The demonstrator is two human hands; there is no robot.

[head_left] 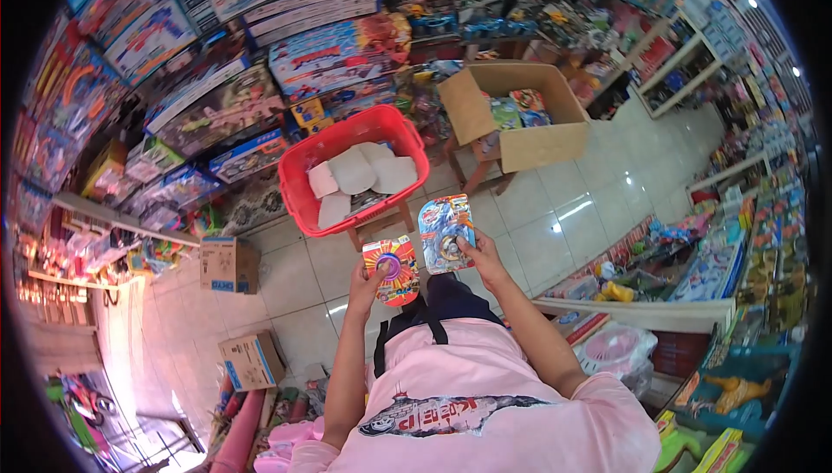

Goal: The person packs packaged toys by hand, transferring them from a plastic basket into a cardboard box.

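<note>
My left hand point(367, 286) is closed on the edge of a red and yellow toy blister card point(400, 281) with a round purple piece at its middle. In my right hand point(482, 258) is a blue toy blister card point(444, 217) with a round greyish toy in its lower part. Both cards are held side by side in front of my waist, printed faces up. Just beyond them stands a red plastic basket point(291, 191) with several whitish cards point(354, 170) inside. An opened cardboard box point(546, 145) to its right contains several colourful toy packs point(530, 107).
The basket and box stand on wooden stools point(394, 217). Shelves of boxed toys point(325, 48) line the far side. Two closed cartons point(227, 265) sit on the tiled floor at left. A low toy display point(641, 278) runs along the right.
</note>
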